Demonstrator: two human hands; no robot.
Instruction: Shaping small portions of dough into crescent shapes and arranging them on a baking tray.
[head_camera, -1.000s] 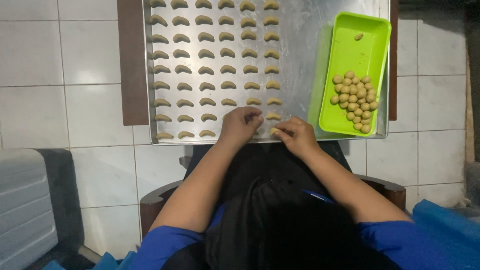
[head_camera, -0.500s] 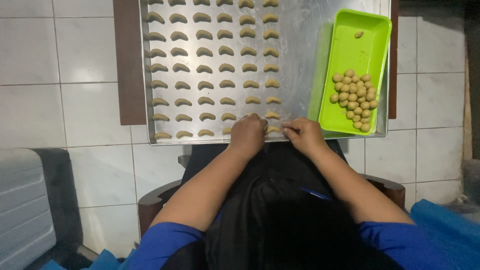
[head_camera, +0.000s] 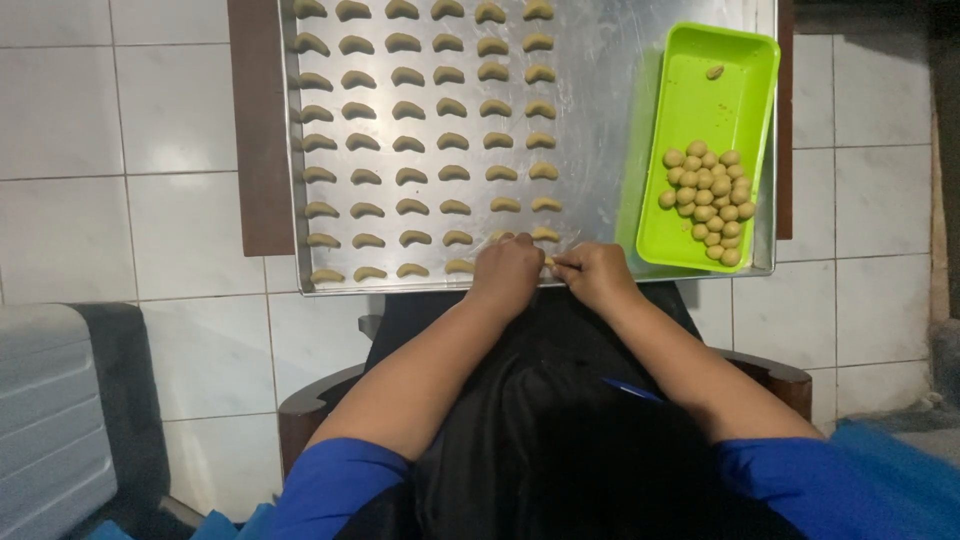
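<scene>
A metal baking tray (head_camera: 600, 90) lies on a dark board and holds several rows of small crescent-shaped dough pieces (head_camera: 410, 142). Both hands rest at its near edge, fingertips together. My left hand (head_camera: 508, 272) and my right hand (head_camera: 592, 272) pinch one small dough piece (head_camera: 549, 262) between them, at the near end of the rightmost rows. A bright green rectangular tray (head_camera: 700, 90) sits on the right part of the metal tray, with a heap of round dough balls (head_camera: 705, 195) and one stray ball near its far end.
The dark brown board (head_camera: 255, 130) under the tray lies on a white tiled floor (head_camera: 90, 180). A grey ribbed case (head_camera: 50, 420) stands at the lower left. My lap in black cloth fills the lower middle, and a round wooden seat edge (head_camera: 300, 415) shows beneath.
Both hands have slid down to the tray's near edge and closed together on one dough piece. The view has shifted slightly.
</scene>
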